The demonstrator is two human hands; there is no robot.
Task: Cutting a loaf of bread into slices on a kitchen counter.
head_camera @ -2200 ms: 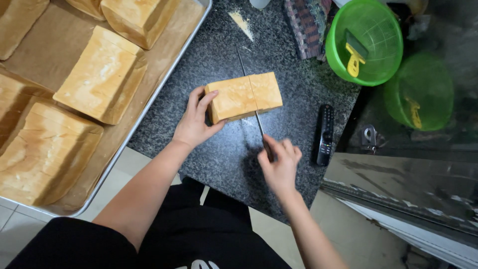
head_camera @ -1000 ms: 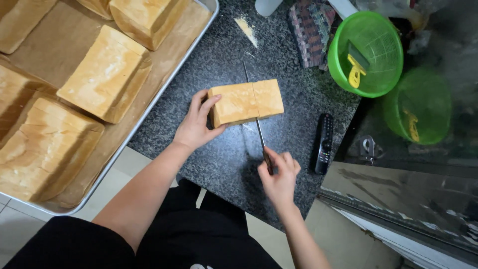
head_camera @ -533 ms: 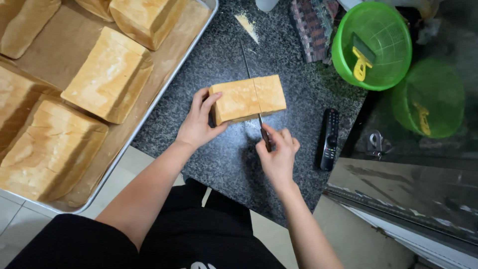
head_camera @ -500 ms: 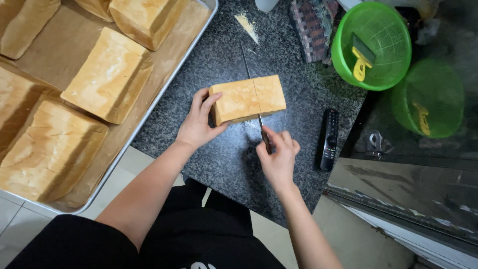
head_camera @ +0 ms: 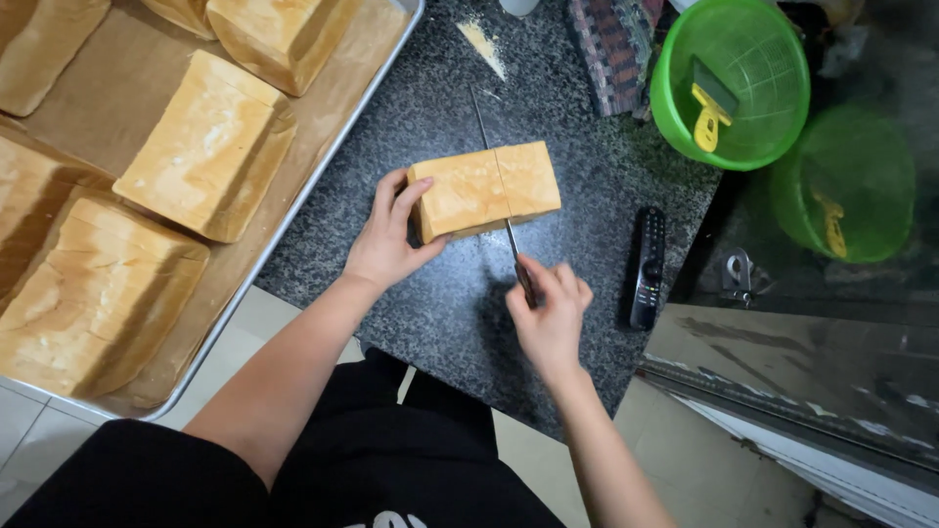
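A golden loaf of bread (head_camera: 460, 191) lies on the dark speckled stone counter (head_camera: 411, 108). My left hand (head_camera: 388, 235) presses against its left end and holds it steady. My right hand (head_camera: 550, 313) is shut on the handle of a long thin knife (head_camera: 511, 235). The blade runs away from me and is sunk into the loaf a little right of its middle, so a cut line shows across the top. The blade tip sticks out beyond the far side of the loaf.
A large metal tray (head_camera: 323, 156) lined with brown paper holds several whole loaves (head_camera: 210, 147) at the left. A black remote control (head_camera: 648, 266) lies right of my right hand. A green bowl (head_camera: 734, 83) with a yellow scraper stands at the back right. Crumbs (head_camera: 481, 41) lie behind the loaf.
The knife has slid towards and away from me through the loaf, and the cut has gone deeper. My left hand has stayed on the loaf's left end.
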